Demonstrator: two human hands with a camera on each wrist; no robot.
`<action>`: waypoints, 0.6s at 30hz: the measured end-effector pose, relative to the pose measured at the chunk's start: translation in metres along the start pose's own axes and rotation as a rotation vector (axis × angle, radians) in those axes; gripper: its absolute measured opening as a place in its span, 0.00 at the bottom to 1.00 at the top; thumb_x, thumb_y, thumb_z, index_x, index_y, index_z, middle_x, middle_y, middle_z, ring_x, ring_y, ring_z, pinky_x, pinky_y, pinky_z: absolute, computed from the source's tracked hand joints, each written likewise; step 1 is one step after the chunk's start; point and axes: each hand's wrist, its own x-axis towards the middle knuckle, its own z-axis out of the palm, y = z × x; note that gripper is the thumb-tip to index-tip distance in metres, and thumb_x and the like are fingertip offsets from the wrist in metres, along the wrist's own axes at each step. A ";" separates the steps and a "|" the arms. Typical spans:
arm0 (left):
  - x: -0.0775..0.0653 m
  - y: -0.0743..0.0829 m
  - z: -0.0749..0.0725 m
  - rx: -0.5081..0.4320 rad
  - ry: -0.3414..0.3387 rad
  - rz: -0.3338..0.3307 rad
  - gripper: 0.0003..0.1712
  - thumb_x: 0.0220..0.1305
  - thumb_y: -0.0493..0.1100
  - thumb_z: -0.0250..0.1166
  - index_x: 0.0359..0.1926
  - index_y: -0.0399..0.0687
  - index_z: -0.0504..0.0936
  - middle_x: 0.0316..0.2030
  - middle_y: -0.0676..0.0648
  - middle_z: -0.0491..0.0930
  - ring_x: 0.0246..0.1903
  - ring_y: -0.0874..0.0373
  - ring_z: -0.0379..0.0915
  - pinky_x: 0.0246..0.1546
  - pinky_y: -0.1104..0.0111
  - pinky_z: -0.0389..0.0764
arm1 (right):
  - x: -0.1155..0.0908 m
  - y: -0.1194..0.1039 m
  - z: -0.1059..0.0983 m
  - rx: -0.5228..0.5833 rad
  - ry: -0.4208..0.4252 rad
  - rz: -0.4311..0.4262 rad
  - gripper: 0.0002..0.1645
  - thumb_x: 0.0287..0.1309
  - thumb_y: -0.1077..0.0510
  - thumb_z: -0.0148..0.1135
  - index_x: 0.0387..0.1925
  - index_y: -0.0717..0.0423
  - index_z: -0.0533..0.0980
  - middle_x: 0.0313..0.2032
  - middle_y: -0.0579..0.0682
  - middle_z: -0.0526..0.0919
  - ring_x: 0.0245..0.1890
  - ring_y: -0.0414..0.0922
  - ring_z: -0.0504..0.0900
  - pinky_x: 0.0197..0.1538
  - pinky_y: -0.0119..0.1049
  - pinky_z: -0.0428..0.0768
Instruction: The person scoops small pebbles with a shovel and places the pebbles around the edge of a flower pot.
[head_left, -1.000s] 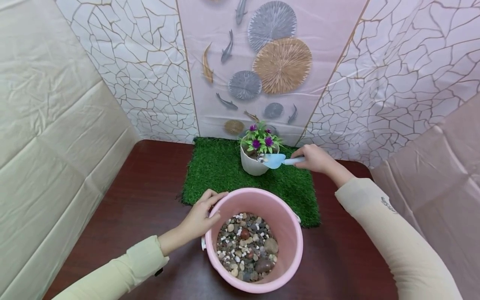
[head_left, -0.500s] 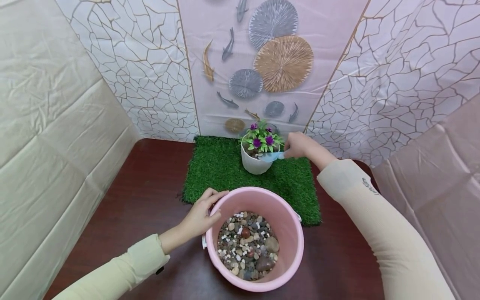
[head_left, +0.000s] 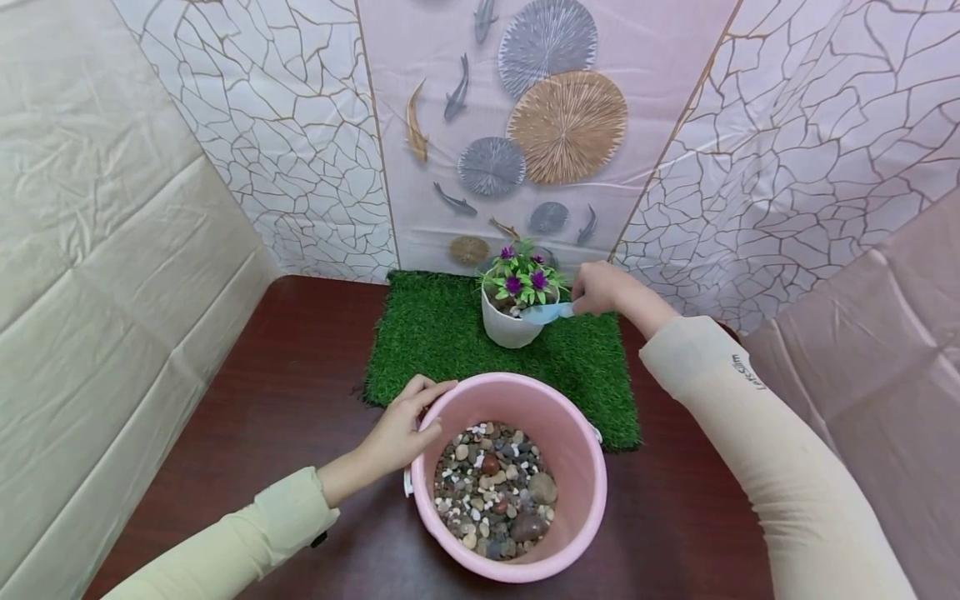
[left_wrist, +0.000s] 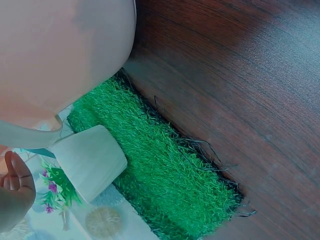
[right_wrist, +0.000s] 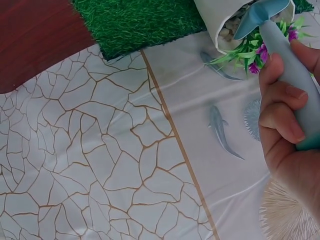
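Note:
My right hand [head_left: 596, 287] grips the handle of a light blue garden trowel [head_left: 546, 313], fingers curled round it. The trowel's blade is tilted over the near right rim of a white flowerpot [head_left: 508, 328], its back uppermost in the right wrist view. Pebbles [right_wrist: 229, 29] lie in the pot, below an artificial plant [head_left: 525, 279] with green leaves and purple flowers. My left hand [head_left: 401, 429] holds the left rim of a pink bucket [head_left: 577, 475], thumb over the inner side. Mixed pebbles and larger stones [head_left: 495, 496] cover the bucket's bottom.
The pot stands on a green artificial grass mat [head_left: 427, 325] at the back of a dark red-brown table [head_left: 285, 400]. Patterned cloth [head_left: 322, 142] hangs close behind, with plain beige cloth [head_left: 90, 250] along the left side. The bucket overlaps the mat's front edge in the head view.
My right hand has shifted left and slightly up, closer to the pot, and the trowel has tipped over, so its white stones no longer show on the blade. My left hand stays on the bucket.

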 end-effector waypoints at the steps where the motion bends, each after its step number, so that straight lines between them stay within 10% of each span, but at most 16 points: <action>1: 0.000 0.000 0.000 0.000 -0.001 -0.001 0.33 0.50 0.31 0.60 0.61 0.41 0.73 0.44 0.45 0.72 0.35 0.61 0.67 0.35 0.66 0.75 | -0.001 0.000 0.000 0.004 0.002 -0.002 0.10 0.53 0.61 0.56 0.23 0.59 0.83 0.16 0.52 0.81 0.15 0.41 0.74 0.25 0.31 0.68; 18: 0.000 0.002 0.001 -0.009 0.001 -0.015 0.33 0.49 0.30 0.59 0.61 0.40 0.73 0.44 0.45 0.72 0.36 0.60 0.68 0.36 0.66 0.76 | -0.031 0.005 -0.001 -0.067 0.158 -0.037 0.13 0.48 0.54 0.69 0.36 0.56 0.84 0.38 0.55 0.85 0.30 0.47 0.78 0.36 0.44 0.76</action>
